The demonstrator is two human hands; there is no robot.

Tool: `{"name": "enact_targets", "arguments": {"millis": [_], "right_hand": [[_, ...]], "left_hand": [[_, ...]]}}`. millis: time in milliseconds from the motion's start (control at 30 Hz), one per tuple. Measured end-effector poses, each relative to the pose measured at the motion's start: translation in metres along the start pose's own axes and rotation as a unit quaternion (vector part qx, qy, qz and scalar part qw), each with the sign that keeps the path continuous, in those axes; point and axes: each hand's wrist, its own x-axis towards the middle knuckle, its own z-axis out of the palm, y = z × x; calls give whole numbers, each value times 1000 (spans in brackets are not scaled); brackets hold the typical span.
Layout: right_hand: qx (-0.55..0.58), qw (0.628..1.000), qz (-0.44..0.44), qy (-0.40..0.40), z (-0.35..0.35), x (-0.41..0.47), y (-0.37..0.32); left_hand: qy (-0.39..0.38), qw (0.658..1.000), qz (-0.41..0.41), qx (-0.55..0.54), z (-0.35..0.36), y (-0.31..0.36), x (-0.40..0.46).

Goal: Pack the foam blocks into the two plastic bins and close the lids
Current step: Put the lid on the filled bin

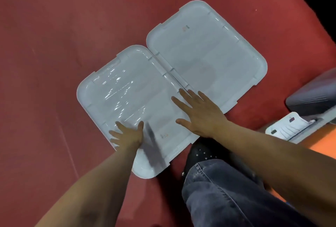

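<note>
- Left hand (127,134), fingers spread flat, presses the near white rectangular plastic bin lid (131,103) on the red carpet (54,45).
- Right hand (198,114), also flat and spread, rests at that lid's right edge.
- Far white plastic lid (209,54) touches it; both small labels are unreadable.

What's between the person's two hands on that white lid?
Only bare lid. In the head view, the left hand and right hand both lie flat on the nearer lid, with just its glossy surface, a shadow and a small mark between them.
</note>
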Motion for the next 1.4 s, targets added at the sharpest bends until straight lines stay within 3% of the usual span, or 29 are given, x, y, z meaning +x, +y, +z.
{"name": "enact_targets", "arguments": {"millis": [233, 400, 633, 767, 933, 1033, 1100, 1200, 1300, 1400], "right_hand": [[10, 999, -39, -5, 4, 5, -25], [16, 999, -34, 4, -2, -1, -23], [-13, 998, -29, 48, -48, -11, -20], [-9, 996, -37, 76, -96, -19, -36], [27, 994, -28, 102, -145, -36, -71], [137, 985, 39, 100, -169, -55, -88], [288, 947, 106, 94, -184, -73, -93], [482, 852, 162, 124, -206, -103, -89], [593, 758, 208, 173, -231, -141, -64], [695, 646, 264, 174, -243, -188, -32]], "left_hand": [[13, 977, -146, -154, -10, -30, 25], [10, 929, -220, -296, -12, -41, 38], [114, 931, -92, -334, -56, -17, -23], [131, 922, -44, -361, -82, 12, -64], [87, 892, 5, -444, -103, 49, -122], [60, 871, 85, -480, -110, 68, -160], [52, 872, 158, -460, -114, 81, -185], [25, 870, 274, -408, -112, 96, -226], [6, 859, 377, -346, -102, 107, -270], [-12, 840, 463, -284, -88, 117, -324]]}}
